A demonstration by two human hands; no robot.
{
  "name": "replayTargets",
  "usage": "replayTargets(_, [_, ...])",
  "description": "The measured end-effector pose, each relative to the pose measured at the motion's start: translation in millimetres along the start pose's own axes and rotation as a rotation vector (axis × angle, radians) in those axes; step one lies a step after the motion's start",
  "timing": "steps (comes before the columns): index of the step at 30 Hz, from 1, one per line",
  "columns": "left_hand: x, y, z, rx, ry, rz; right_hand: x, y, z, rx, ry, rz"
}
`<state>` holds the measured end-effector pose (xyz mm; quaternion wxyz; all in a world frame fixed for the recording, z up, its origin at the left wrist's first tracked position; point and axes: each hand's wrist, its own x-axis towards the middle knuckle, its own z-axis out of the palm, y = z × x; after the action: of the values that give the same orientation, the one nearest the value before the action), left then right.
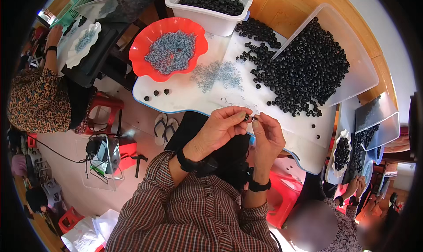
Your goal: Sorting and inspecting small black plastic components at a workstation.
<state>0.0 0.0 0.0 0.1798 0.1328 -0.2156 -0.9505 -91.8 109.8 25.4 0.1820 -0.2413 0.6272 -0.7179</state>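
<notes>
Above the near edge of the white table [176, 94], my two hands meet fingertip to fingertip. My left hand [224, 127] is closed in a pinch on a small black round piece [246, 118], like those heaped on the table. My right hand [269, 134] pinches another tiny dark piece [254, 118] right beside it; its exact kind is too small to tell. Ahead and right lies a big heap of black round pieces [304, 71], spilling from a tipped clear plastic bin [362, 78]. Small translucent bluish pieces [218, 75] are scattered on the tabletop ahead of my hands.
A red scalloped bowl [137, 51] of translucent pieces stands at the left, with several single black pieces [156, 93] in front. Behind it is a white tub [207, 19] of black pieces. Other people sit at tables left and right. A red stool [284, 194] is at the lower right.
</notes>
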Motion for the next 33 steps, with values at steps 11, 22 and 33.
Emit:
replayTargets(11, [1, -5, 1, -0.041, 0.023, 0.037, -4, -1, 4, -0.092, 0.006, -0.060])
replayTargets(22, [0, -7, 4, 0.032, 0.056, 0.069, -2, 8, 3, -0.104, -0.007, -0.116])
replayTargets(33, [1, -9, 2, 0.093, 0.064, 0.088, 1, 10, 3, -0.281, -0.004, -0.224])
